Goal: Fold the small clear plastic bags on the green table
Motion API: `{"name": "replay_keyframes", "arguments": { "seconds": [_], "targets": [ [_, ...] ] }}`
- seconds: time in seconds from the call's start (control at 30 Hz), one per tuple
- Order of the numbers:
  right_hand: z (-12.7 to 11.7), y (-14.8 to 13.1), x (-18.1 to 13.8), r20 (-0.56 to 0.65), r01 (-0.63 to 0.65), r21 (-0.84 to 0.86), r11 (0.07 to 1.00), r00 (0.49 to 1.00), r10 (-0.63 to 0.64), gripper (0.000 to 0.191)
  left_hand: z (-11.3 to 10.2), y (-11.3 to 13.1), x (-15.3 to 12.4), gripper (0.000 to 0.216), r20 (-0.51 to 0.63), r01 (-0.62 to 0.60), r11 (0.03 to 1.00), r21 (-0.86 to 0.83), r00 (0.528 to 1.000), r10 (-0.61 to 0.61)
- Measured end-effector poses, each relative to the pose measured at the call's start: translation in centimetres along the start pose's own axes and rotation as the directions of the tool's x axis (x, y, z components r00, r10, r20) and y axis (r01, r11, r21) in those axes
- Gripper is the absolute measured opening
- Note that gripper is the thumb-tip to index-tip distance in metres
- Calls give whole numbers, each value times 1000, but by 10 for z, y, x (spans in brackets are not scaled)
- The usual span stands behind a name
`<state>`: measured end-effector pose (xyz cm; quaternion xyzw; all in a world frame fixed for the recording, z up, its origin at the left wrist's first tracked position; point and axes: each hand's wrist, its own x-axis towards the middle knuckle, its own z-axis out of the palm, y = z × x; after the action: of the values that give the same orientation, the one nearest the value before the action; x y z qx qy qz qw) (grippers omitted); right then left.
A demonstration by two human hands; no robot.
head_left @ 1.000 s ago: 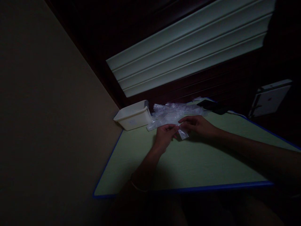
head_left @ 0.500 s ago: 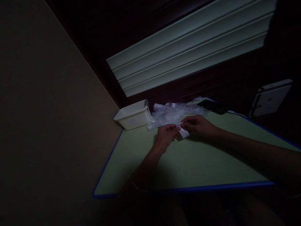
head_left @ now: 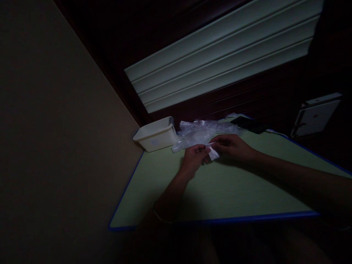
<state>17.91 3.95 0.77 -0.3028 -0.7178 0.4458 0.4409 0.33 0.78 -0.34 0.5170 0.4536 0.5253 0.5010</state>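
Observation:
The scene is dim. A small clear plastic bag hangs between my two hands just above the green table. My left hand pinches its left upper edge with thumb and fingers. My right hand grips the bag's top right corner. Behind the hands lies a heap of clear plastic bags, close to my fingertips.
A white plastic bin stands at the table's far left corner beside the heap. A dark flat object with a white cable lies at the far edge. A white device leans at the right. A beige wall borders the left side.
Both hands have stayed in place. The small bag has been drawn up slightly and hangs shorter beneath my fingers.

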Motion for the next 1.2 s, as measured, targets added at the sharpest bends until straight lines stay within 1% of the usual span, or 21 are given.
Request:
{"name": "replay_keyframes", "arguments": {
  "seconds": [0.13, 0.2, 0.33, 0.43, 0.6, 0.7, 0.97, 1.2],
  "targets": [
    [0, -2, -1, -9, 23, -1, 1000, 1000, -23, 24, -2, 0, 0, 25, -8, 9, 999, -40, 1000, -9],
    [0, -1, 0, -19, 18, 12, 1000, 1000, -17, 26, -2, 0, 0, 28, 18, 21, 999, -41, 1000, -20],
    [-1, 0, 0, -34, 15, 27, 1000, 999, -14, 25, -1, 1, -2, 34, 88, 88, 995, -44, 993, -84],
    [-2, -1, 0, -31, 46, -25, 999, 998, -47, 23, 1, 2, -4, 34, 102, 113, 992, -54, 989, -107],
    [-4, 1, 0, -29, 94, -110, 989, 995, -98, 23, 1, 4, -4, 31, 51, 116, 992, -59, 992, -113],
    [-5, 2, 0, -8, 111, -145, 983, 994, -113, 23, 1, 4, -3, 30, 33, 111, 992, -59, 993, -109],
    [-10, 0, -1, 17, 156, -260, 953, 987, -157, 22, 0, 5, -3, 27, 31, 102, 994, -48, 994, -100],
    [-12, 4, -2, 18, 173, -289, 941, 984, -175, 22, 5, 12, -6, 18, -38, 114, 991, -70, 992, -117]
  ]
}}
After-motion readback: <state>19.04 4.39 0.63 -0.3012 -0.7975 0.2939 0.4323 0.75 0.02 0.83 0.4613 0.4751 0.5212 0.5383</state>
